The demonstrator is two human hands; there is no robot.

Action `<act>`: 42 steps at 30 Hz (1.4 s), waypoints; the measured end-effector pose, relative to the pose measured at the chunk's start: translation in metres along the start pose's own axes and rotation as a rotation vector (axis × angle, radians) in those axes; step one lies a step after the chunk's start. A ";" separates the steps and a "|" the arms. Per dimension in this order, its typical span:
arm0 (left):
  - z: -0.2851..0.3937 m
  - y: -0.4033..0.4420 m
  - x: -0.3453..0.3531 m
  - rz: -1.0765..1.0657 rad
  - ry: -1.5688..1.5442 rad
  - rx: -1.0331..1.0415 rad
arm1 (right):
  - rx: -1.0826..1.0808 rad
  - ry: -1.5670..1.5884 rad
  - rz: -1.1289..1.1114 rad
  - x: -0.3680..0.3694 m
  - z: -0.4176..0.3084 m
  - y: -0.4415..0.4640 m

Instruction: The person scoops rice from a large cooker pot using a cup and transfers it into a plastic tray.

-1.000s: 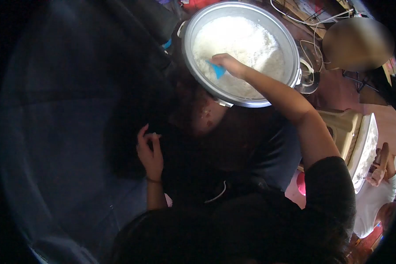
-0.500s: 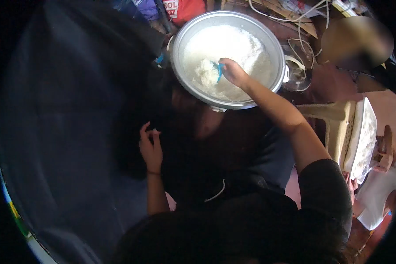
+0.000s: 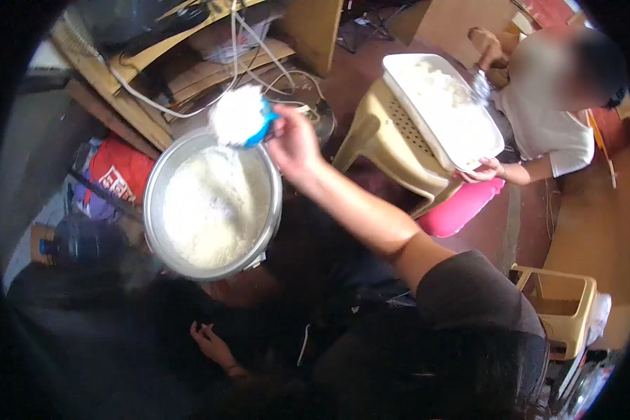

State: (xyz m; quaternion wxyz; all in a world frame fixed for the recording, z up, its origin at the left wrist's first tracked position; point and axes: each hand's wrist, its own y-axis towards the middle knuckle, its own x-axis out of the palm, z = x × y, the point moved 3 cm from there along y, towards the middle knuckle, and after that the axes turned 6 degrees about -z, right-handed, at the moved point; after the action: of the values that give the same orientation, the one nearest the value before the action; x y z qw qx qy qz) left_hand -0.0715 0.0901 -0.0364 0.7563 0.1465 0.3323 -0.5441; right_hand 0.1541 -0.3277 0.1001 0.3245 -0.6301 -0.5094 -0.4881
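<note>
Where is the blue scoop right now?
Head view, upper left of centre: the blue scoop is in the right hand, at the upper right of the silver pot.

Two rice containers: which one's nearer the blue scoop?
The round grey pot; in this view its rim meets the blue scoop in the right hand. The white rectangular tray is farther right.

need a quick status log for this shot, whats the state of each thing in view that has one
blue scoop: held up, heaped with white rice
right hand: closed on the scoop's handle
left hand: fingers parted, nothing visible in it
pot: uncovered, part full of rice
white tray: uncovered, holding white food
stool by the pot: standing, tray above it
</note>
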 end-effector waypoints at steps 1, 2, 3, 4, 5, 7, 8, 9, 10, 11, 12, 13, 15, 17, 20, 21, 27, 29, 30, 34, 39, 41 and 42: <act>-0.012 0.004 0.001 -0.026 -0.016 0.045 | -0.089 -0.028 0.015 0.007 -0.037 -0.002; -0.028 0.011 0.003 -0.049 -0.030 0.085 | -0.222 -0.112 0.025 0.013 -0.078 -0.003; -0.032 0.021 0.004 -0.071 -0.044 0.125 | -0.353 -0.197 0.037 0.022 -0.120 -0.005; -0.027 0.020 0.005 -0.066 -0.023 0.097 | -0.363 -0.294 0.018 0.030 -0.161 -0.016; -0.016 0.015 0.005 -0.057 -0.004 0.068 | -0.434 -0.474 0.056 0.039 -0.198 -0.022; 0.005 0.009 0.006 -0.037 0.075 0.012 | -0.587 -1.203 -0.019 0.051 -0.273 -0.029; 0.015 0.005 0.007 -0.025 0.134 -0.018 | -0.581 -1.280 -0.042 0.056 -0.292 -0.028; 0.020 0.004 0.007 -0.013 0.195 -0.050 | -0.463 -1.617 -0.076 0.064 -0.311 -0.030; 0.023 0.004 0.006 -0.017 0.184 -0.038 | -0.539 -2.022 -0.120 0.069 -0.322 -0.032; 0.024 0.003 0.006 -0.020 0.171 -0.028 | -0.613 -2.429 -0.170 0.071 -0.329 -0.031; 0.023 0.003 0.006 -0.022 0.161 -0.017 | -0.583 -2.557 -0.391 0.065 -0.331 -0.029; 0.022 0.003 0.007 -0.016 0.159 -0.010 | -0.517 -2.685 -0.598 0.050 -0.336 -0.027; 0.021 0.003 0.007 0.001 0.159 0.005 | -0.341 -2.800 -1.104 0.010 -0.341 -0.031; 0.018 0.003 0.007 0.014 0.151 0.033 | 0.127 -2.873 -0.947 0.030 -0.327 -0.039; 0.012 0.005 0.008 0.012 0.172 0.060 | 0.109 -2.857 -1.171 0.033 -0.329 -0.041; 0.013 0.007 0.008 0.014 0.182 0.067 | 0.150 -2.861 -1.158 0.036 -0.333 -0.039; 0.019 0.011 0.014 -0.004 0.128 0.081 | -0.010 -3.027 -1.334 0.025 -0.327 -0.047; 0.018 0.013 0.015 -0.001 0.117 0.120 | -0.103 -3.074 -1.001 0.032 -0.332 -0.042; 0.017 0.013 0.015 -0.004 0.114 0.139 | -0.125 -3.088 -1.098 0.031 -0.330 -0.045; 0.011 0.021 0.017 -0.028 0.060 0.100 | 0.057 -3.121 -1.010 0.045 -0.339 -0.041; 0.001 0.026 0.020 -0.037 0.048 0.123 | -0.102 -2.923 -1.100 0.059 -0.337 -0.043; 0.004 0.024 0.021 -0.045 0.035 0.076 | -0.151 -2.874 -0.940 0.072 -0.344 -0.031; 0.007 0.024 0.021 -0.046 0.029 0.055 | -0.258 -2.794 -0.872 0.085 -0.342 -0.028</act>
State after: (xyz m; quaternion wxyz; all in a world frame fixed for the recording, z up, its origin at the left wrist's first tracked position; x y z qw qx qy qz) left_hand -0.0430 0.0799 -0.0489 0.7344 0.1677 0.3316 -0.5680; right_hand 0.0300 -0.6023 0.2851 -0.6482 -0.4035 -0.5019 0.4063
